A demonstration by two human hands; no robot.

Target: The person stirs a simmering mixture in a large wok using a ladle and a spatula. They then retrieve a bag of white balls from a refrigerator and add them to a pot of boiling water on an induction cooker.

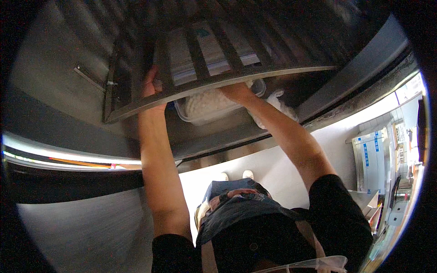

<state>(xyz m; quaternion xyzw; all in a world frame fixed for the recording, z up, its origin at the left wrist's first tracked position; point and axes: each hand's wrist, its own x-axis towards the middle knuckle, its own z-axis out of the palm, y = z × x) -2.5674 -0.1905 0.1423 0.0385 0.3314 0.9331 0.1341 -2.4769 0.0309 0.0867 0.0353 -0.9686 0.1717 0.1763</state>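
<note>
My left hand [152,87] reaches under a slatted metal rack [218,83] inside a dark metal cabinet, partly hidden by the rack's front bar. Its fingers are near the left end of a clear plastic container [186,117] that holds pale, whitish food [205,104]; the grip is not clear. My right hand [237,92] is at the container's right part, its fingers hidden behind the bar and over the contents. Another translucent container [181,56] shows dimly through the slats. Beside my right forearm lies a crumpled clear plastic bag [278,107].
A small metal bracket [88,78] juts from the cabinet's left wall. The cabinet's front edge [222,155] runs below my forearms. A steel unit with blue-marked film [372,160] stands at the right. A clear plastic item [314,264] is close to my body.
</note>
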